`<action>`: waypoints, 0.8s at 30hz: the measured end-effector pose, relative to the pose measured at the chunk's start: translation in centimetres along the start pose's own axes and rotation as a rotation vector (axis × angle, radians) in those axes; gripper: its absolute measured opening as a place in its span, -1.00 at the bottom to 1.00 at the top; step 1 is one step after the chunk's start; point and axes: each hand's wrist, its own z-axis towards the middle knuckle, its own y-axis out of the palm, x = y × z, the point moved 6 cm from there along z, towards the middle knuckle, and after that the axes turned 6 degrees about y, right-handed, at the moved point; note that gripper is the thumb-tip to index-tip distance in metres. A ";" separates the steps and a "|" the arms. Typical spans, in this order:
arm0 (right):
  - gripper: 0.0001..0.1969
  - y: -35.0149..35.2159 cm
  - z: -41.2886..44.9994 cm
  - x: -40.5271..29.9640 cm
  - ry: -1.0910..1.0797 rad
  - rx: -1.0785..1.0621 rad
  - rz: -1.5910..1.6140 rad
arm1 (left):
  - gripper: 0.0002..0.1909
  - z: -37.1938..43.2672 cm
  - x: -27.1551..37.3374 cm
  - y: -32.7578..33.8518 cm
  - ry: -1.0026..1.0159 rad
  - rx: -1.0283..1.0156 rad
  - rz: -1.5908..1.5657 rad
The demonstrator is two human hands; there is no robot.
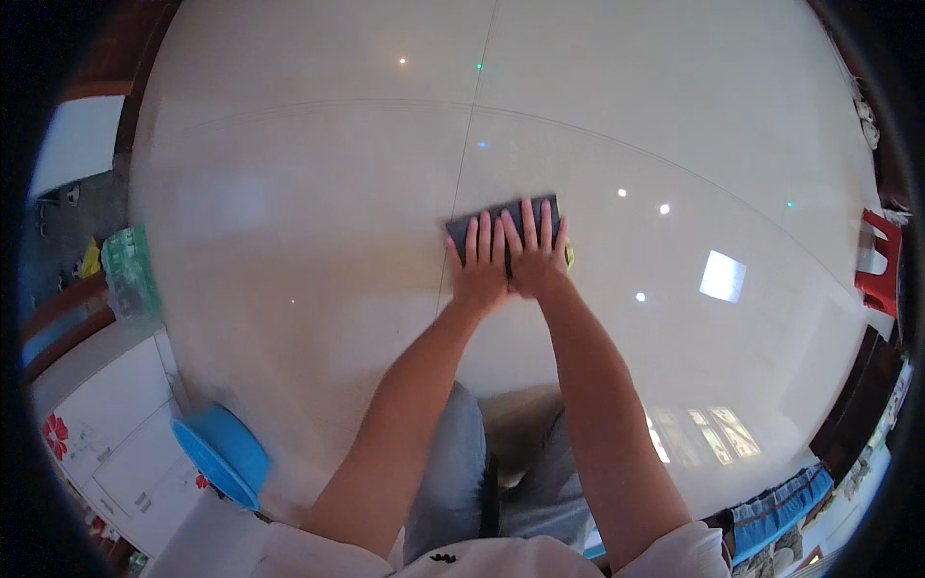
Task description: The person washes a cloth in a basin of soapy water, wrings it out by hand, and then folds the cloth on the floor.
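A dark grey folded cloth (462,233) with a bit of yellow at its right edge lies on the glossy light floor tiles (347,238). My left hand (480,264) is pressed flat on its left part, fingers spread and pointing away from me. Beside it, my right hand (535,253) presses flat on the cloth's right part, fingers also apart. The two hands touch or nearly touch at the thumbs. Both arms reach forward over my knees. The underside of the cloth is hidden.
A blue plastic basin (224,455) stands at lower left, by a white cabinet (130,433) with red flower decoration. Farther up are a green-and-clear plastic bag (131,274) and dark wooden furniture. A red plastic stool (880,264) is at the right edge, with dark furniture below it.
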 end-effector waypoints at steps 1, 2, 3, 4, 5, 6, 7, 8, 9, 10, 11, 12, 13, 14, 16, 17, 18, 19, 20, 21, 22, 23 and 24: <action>0.08 1.8 -2.8 1.1 0.019 -0.076 -0.024 | 0.32 -1.8 2.5 1.2 -0.061 -0.386 -0.103; 0.06 2.4 -5.1 0.2 0.012 -0.180 0.014 | 0.28 -4.4 3.4 1.7 -0.078 -0.543 -0.119; 0.05 3.4 -7.9 0.3 0.027 -0.293 0.038 | 0.21 -6.7 5.2 1.7 -0.096 -0.568 -0.211; 0.01 4.8 -10.1 -0.7 0.027 -0.381 -0.015 | 0.19 -9.5 6.0 2.2 -0.096 -0.635 -0.207; -0.02 6.7 -12.0 -1.6 0.022 -0.359 0.000 | 0.18 -11.9 6.7 3.1 -0.094 -0.702 -0.206; -0.02 8.2 -12.8 -1.6 -0.021 -0.149 -0.021 | 0.18 -12.3 7.2 3.4 -0.076 -0.680 -0.214; -0.03 7.8 -13.9 -2.1 -0.063 0.042 -0.038 | 0.17 -13.2 7.0 3.4 -0.069 -0.552 -0.149; -0.03 8.4 -13.5 -1.6 -0.078 0.025 0.020 | 0.17 -13.8 6.7 3.6 -0.064 -0.423 -0.086; -0.04 7.2 -12.5 -2.6 -0.114 -0.004 0.097 | 0.19 -14.1 5.6 3.2 0.000 -0.094 0.127; 0.00 8.5 -13.3 -0.7 -0.092 0.054 0.059 | 0.21 -12.8 7.6 3.3 -0.022 -0.432 -0.059; 0.08 8.0 -13.5 -0.1 -0.078 -0.143 0.089 | 0.23 -12.0 8.3 1.9 -0.049 -0.767 -0.210; 0.11 6.6 -13.0 -0.5 -0.077 -0.180 0.118 | 0.23 -11.8 7.8 1.2 -0.040 -0.774 -0.206; 0.15 5.9 -13.0 -0.5 -0.078 -0.213 0.138 | 0.25 -11.5 7.7 0.9 -0.054 -0.772 -0.216; 0.15 5.6 -13.6 -0.8 -0.073 -0.214 0.134 | 0.27 -11.7 7.7 0.6 -0.070 -0.770 -0.227; 0.16 4.8 -13.6 -0.8 -0.112 -0.270 0.103 | 0.28 -11.7 8.2 -0.5 -0.104 -0.759 -0.251; 0.16 4.2 -13.6 -0.6 -0.116 -0.256 0.089 | 0.29 -11.7 8.5 -0.7 -0.136 -0.770 -0.276; 0.16 3.8 -13.7 -0.6 -0.107 -0.251 0.049 | 0.29 -11.9 8.6 -0.6 -0.140 -0.763 -0.275; 0.17 3.7 -13.7 -0.5 -0.099 -0.247 0.009 | 0.30 -11.8 8.7 -0.6 -0.150 -0.737 -0.291; 0.17 3.8 -13.4 -0.3 -0.103 -0.241 0.005 | 0.31 -11.6 8.8 -0.6 -0.160 -0.710 -0.307; 0.18 4.0 -13.1 -0.3 -0.105 -0.196 -0.015 | 0.31 -12.0 8.4 0.2 -0.163 -0.711 -0.304; 0.19 4.1 -13.0 -0.4 -0.107 -0.151 -0.036 | 0.35 -11.8 8.0 0.8 -0.140 -0.657 -0.304; 0.19 4.4 -13.2 -0.6 -0.111 -0.148 -0.034 | 0.39 -11.7 7.7 1.2 -0.118 -0.601 -0.302; 0.19 4.2 -13.7 -0.7 -0.087 -0.125 0.042 | 0.40 -12.1 7.9 1.3 -0.106 -0.609 -0.287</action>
